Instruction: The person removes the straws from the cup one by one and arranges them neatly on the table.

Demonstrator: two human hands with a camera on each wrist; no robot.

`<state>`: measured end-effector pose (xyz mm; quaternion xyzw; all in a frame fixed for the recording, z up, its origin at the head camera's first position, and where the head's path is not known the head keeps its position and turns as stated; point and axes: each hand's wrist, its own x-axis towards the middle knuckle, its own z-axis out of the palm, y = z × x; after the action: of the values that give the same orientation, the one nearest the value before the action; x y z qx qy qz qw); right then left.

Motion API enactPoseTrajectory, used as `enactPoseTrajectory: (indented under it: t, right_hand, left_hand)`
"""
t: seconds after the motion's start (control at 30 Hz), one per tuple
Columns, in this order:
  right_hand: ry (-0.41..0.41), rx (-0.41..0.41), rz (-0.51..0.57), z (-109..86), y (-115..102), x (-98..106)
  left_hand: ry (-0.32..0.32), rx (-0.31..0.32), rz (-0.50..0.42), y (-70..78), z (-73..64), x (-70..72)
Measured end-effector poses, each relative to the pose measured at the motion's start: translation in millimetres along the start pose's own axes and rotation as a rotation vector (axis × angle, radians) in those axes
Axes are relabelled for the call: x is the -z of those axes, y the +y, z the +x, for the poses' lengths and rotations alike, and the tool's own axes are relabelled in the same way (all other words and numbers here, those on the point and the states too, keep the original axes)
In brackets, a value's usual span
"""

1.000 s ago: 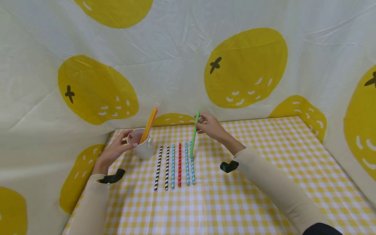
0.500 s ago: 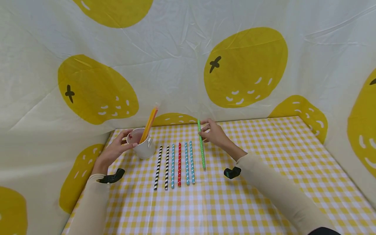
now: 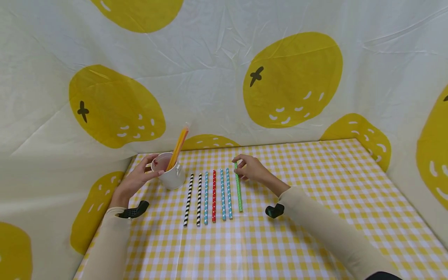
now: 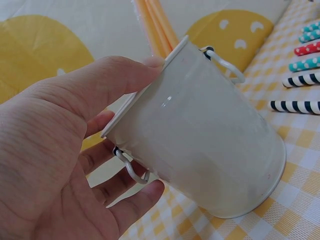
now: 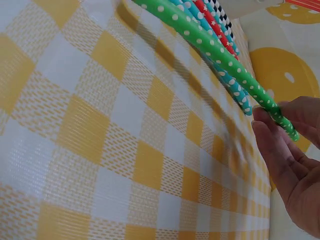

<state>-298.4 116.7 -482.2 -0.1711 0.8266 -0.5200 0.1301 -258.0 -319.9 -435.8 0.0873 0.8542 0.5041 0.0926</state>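
Note:
My right hand pinches a green straw with white dots near its far end. In the right wrist view the green straw throws a shadow on the cloth beneath it. Just left of it lies a row of paper straws: blue dotted ones, a red dotted one and two black-and-white striped ones. At the left, my left hand grips the rim of a small white metal bucket, thumb over the edge. Orange straws lean inside the bucket.
A yellow-and-white checked cloth covers the table. Behind it hangs a pale sheet printed with large yellow fruit, meeting the table's back and left edges. The bucket has small side handles.
The right hand has brought the green straw from over the rightmost blue straw to its right, then lower and nearer, roughly parallel with the row. The left hand and bucket have stayed put.

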Motion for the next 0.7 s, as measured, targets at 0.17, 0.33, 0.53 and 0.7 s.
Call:
enactPoseTrajectory:
  t: [0.17, 0.33, 0.53, 0.7]
  right_hand:
    - [-0.04, -0.02, -0.077, 4.1, 7.3, -4.5]
    - [-0.06, 0.0, -0.239, 6.2, 11.6, -7.0]
    - [-0.073, 0.014, -0.285, 7.0, 12.5, -8.5]
    - [-0.092, 0.036, -0.289, 5.9, 10.4, -9.1]
  left_hand:
    - [0.004, 0.009, 0.009, 0.4, -0.4, -0.5]
    - [0.005, 0.004, 0.009, 0.3, 0.3, -1.0]
    - [0.006, 0.001, 0.006, 0.5, 0.5, -1.2]
    - [0.006, 0.005, 0.002, 0.8, -0.1, -0.4]
